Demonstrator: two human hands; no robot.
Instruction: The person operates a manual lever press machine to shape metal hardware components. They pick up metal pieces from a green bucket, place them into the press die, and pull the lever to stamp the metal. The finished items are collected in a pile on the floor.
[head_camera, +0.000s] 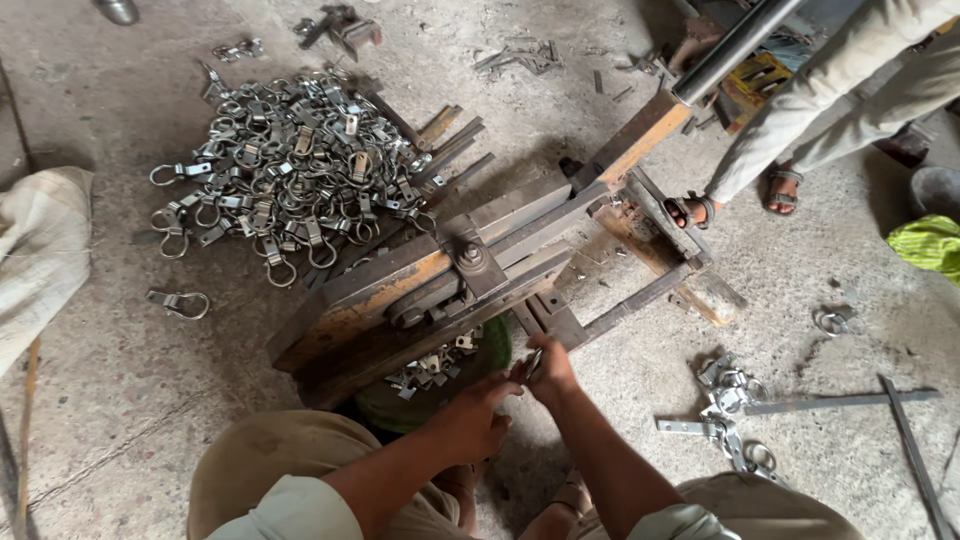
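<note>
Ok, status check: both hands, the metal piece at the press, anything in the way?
Left hand beside right, grip unclear. Right hand pinching small grey metal ring clip at rusty steel lever press. Green tub of clips directly under the hands.

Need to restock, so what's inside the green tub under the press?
The green tub holds small grey metal clips heaped at its far side. The press frame and hands cover the rest.

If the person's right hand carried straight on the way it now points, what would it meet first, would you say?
The right hand, holding a small metal ring piece, points up toward the rusty steel press. It would probably meet the press's dark block just ahead first, though depth is unclear.
</note>
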